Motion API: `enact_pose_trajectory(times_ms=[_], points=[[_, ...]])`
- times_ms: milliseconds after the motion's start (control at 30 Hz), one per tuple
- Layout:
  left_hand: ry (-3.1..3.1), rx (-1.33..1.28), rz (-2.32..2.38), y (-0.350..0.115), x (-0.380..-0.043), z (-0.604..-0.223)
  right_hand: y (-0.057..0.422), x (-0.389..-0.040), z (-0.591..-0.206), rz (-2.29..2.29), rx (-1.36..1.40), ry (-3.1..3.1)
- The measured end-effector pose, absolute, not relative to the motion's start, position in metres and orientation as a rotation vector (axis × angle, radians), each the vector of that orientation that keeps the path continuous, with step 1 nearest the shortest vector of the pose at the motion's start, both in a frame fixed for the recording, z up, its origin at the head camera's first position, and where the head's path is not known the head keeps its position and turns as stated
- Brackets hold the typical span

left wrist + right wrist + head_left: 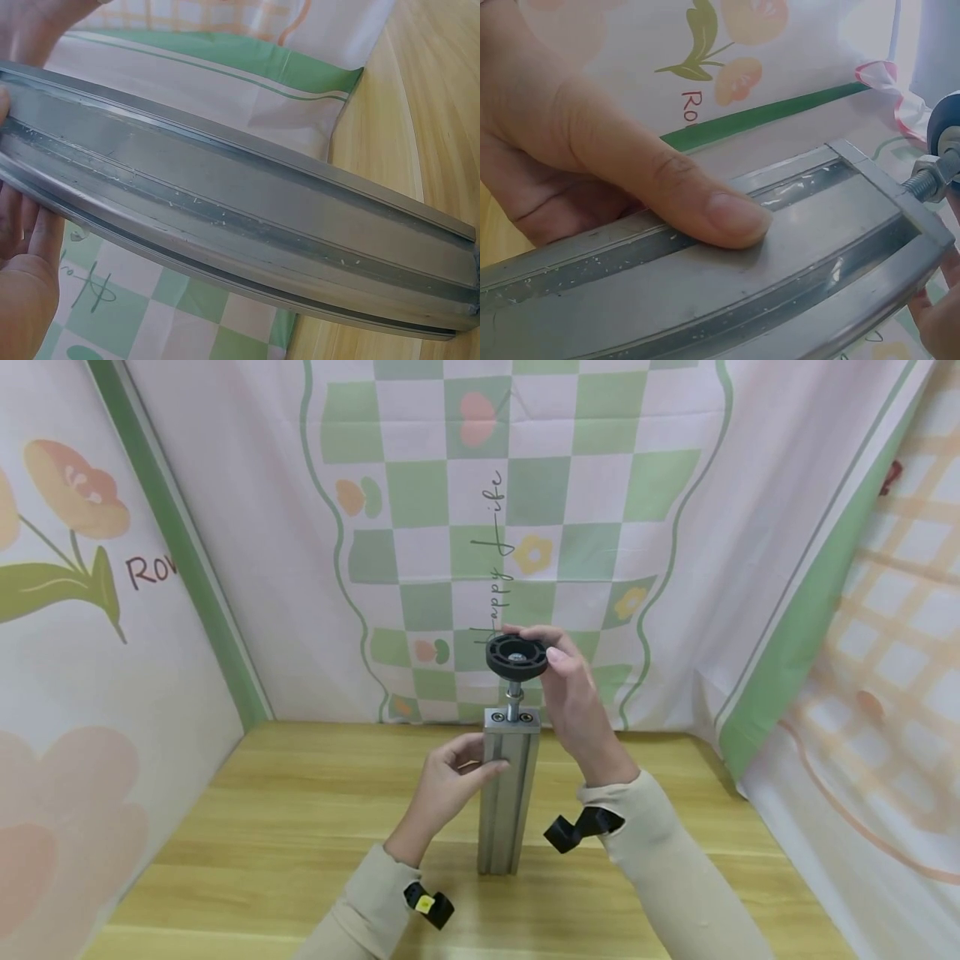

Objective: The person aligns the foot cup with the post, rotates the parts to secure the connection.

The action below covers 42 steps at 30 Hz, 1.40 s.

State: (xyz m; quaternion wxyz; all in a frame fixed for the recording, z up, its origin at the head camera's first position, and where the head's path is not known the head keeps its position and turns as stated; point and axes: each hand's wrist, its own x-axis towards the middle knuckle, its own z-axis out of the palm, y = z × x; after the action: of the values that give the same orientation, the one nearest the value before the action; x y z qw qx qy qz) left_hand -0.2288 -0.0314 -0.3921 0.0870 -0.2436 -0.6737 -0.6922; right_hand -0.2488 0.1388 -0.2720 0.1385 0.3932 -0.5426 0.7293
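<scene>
An aluminium profile (504,810) with long grooves stands upright on the wooden table. My left hand (450,781) grips its upper part, thumb (735,217) across the grooved face and fingers round the far side. Out of the profile's top end plate (512,717) rises a threaded bolt with a nut (930,176). On that bolt sits a black round levelling foot (517,660), its ringed underside facing up. With thumb and fingers my right hand (573,702) holds the foot's rim from the right and behind. Small pale shavings lie in the profile's grooves (202,199).
The wooden table (300,827) spreads around the profile. Behind it hangs a green-and-white checked curtain (480,552), with printed cloth on the left (67,693) and right (885,735). A black camera mount sits on each sleeved wrist.
</scene>
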Motion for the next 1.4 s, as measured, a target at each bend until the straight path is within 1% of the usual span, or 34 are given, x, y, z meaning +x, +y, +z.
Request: enact_pose_trajectory(times_ms=[200, 333, 667, 867, 967, 1033, 1267, 1400], points=[[-2.004, -0.729, -2.062, -0.032, -0.229, -0.393, 0.138, -0.242, -0.276, 1.987, 0.985, -1.579], [-1.999, -0.74, -2.067, -0.032, -0.229, -0.393, 0.135, -0.237, -0.276, 1.89, 0.962, -1.571], [-1.994, -0.749, -2.086, -0.033, -0.229, -0.393, 0.124, -0.23, -0.269, 1.403, 0.848, -1.569], [-1.99, -0.745, -2.092, -0.032, -0.228, -0.391, 0.124, -0.231, -0.272, 1.308, 0.769, -1.576], [-1.988, -0.74, -2.091, -0.032, -0.228, -0.391, 0.127, -0.232, -0.275, 1.367, 0.764, -1.609], [-1.991, -0.736, -2.089, -0.032, -0.228, -0.391, 0.129, -0.235, -0.275, 1.472, 0.809, -1.626], [-2.01, -0.733, -2.081, -0.033, -0.228, -0.391, 0.133, -0.244, -0.268, 1.939, 1.136, -1.614], [-2.012, -0.738, -2.083, -0.033, -0.228, -0.391, 0.137, -0.246, -0.264, 2.192, 1.247, -1.622]])
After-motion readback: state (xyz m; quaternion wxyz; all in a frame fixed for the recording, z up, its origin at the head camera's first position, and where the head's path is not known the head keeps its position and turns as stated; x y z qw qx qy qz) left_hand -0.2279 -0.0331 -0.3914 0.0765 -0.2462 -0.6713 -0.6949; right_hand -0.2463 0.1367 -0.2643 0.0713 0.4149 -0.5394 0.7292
